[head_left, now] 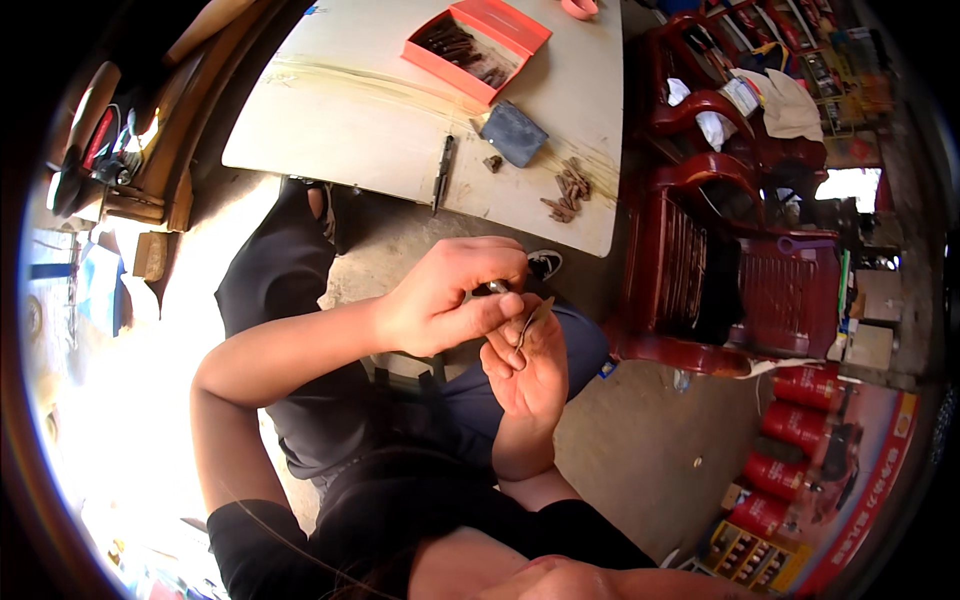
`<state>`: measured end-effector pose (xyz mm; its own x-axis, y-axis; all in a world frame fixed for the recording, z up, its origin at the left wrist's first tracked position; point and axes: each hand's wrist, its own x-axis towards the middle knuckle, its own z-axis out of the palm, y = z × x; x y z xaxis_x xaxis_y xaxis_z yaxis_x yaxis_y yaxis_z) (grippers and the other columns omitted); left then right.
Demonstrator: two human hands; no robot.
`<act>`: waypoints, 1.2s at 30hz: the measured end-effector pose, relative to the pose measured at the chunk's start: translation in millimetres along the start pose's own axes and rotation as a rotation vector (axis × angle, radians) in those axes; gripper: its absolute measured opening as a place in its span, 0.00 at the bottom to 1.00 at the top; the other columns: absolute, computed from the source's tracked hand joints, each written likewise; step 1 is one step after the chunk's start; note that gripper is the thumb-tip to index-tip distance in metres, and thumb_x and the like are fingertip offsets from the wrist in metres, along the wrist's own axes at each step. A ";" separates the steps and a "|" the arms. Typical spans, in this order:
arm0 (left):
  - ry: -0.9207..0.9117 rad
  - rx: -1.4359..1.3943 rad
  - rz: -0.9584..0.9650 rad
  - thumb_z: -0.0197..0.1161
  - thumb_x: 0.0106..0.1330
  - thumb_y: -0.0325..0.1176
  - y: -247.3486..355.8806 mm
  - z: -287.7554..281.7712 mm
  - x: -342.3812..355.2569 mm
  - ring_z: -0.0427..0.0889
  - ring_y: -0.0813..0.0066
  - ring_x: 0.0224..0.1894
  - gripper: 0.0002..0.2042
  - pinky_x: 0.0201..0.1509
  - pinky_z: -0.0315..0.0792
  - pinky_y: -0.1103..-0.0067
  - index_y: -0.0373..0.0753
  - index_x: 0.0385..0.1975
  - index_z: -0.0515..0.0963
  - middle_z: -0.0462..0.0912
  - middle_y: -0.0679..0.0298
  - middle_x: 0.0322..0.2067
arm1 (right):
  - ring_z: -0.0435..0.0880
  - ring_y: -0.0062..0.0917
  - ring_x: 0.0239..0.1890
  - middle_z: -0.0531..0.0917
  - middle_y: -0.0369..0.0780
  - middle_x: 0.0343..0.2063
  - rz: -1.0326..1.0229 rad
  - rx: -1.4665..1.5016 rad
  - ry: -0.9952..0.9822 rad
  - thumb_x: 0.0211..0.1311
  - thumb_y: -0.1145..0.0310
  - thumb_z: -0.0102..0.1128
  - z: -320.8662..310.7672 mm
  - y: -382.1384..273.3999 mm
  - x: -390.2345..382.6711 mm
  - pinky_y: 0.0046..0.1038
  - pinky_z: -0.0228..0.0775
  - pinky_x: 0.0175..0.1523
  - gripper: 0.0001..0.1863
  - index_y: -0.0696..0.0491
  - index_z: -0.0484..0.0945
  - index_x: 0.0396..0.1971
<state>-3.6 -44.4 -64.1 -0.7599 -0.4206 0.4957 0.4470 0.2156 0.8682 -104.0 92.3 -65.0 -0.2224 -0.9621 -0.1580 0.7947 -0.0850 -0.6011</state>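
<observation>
My left hand (pixel 460 300) is closed around a small dark metal piece (pixel 497 287), much of it hidden by my fingers, its thumb pressed near my right fingertips. My right hand (pixel 525 365), just below and to the right, has curled fingers pinching a thin pale piece (pixel 540 312) with a narrow strip. Both hands are raised over my lap. Beyond them, on the pale table (pixel 350 120), lie a slim dark tool (pixel 443 172), a dark grey block (pixel 513 133), a small brown lump (pixel 492 163), a pile of brown sticks (pixel 568 190) and an open red box (pixel 512 30) holding dark pieces.
A pink bowl (pixel 580 8) stands at the table's far edge. Dark red wooden chairs (pixel 780 300), cluttered with cloths, line the right side above several red cylinders (pixel 800 430) in printed packaging. A wooden shelf (pixel 160 180) with tools is at the left.
</observation>
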 end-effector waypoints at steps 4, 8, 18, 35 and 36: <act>0.059 -0.285 -0.253 0.45 0.64 0.40 0.0 -3.5 -6.8 0.60 0.77 0.18 0.20 0.27 0.59 0.77 0.34 0.12 0.62 0.63 0.65 0.11 | 0.65 0.13 0.21 0.69 0.35 0.28 -0.152 -0.160 0.045 0.60 0.64 0.59 2.8 2.1 0.2 0.16 0.63 0.24 0.10 0.54 0.70 0.33; 0.072 -0.440 -0.441 0.37 0.67 0.45 5.4 2.4 -4.0 0.60 0.78 0.16 0.27 0.23 0.54 0.80 0.36 0.07 0.62 0.63 0.66 0.09 | 0.66 0.14 0.21 0.69 0.36 0.29 -0.306 -0.281 0.036 0.60 0.66 0.60 4.6 0.6 4.7 0.17 0.63 0.24 0.11 0.55 0.71 0.35; -0.095 -0.549 -0.275 0.33 0.73 0.41 -1.9 3.0 -8.6 0.77 0.71 0.24 0.25 0.32 0.74 0.77 0.34 0.15 0.65 0.68 0.64 0.13 | 0.68 0.16 0.20 0.71 0.38 0.28 -0.391 -0.401 0.052 0.57 0.66 0.63 15.9 1.7 9.7 0.19 0.63 0.24 0.12 0.59 0.72 0.31; 0.041 -0.085 -0.269 0.37 0.73 0.42 8.5 5.8 -5.7 0.70 0.70 0.21 0.18 0.27 0.65 0.78 0.34 0.29 0.67 0.72 0.60 0.19 | 0.69 0.17 0.21 0.73 0.39 0.31 -0.460 -0.469 0.164 0.58 0.67 0.62 23.3 8.7 11.1 0.20 0.65 0.25 0.12 0.59 0.72 0.32; 0.034 -0.058 -0.294 0.37 0.73 0.42 8.3 6.0 -6.4 0.70 0.69 0.21 0.18 0.27 0.65 0.78 0.35 0.30 0.67 0.72 0.59 0.20 | 0.70 0.18 0.21 0.73 0.39 0.32 -0.459 -0.471 0.178 0.58 0.68 0.61 24.0 9.5 11.3 0.20 0.66 0.25 0.11 0.59 0.72 0.33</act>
<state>2.2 -34.6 -59.9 -0.8449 -0.4868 0.2217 0.2375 0.0300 0.9709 -85.4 74.3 -53.7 -0.6002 -0.7945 0.0919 0.2758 -0.3134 -0.9087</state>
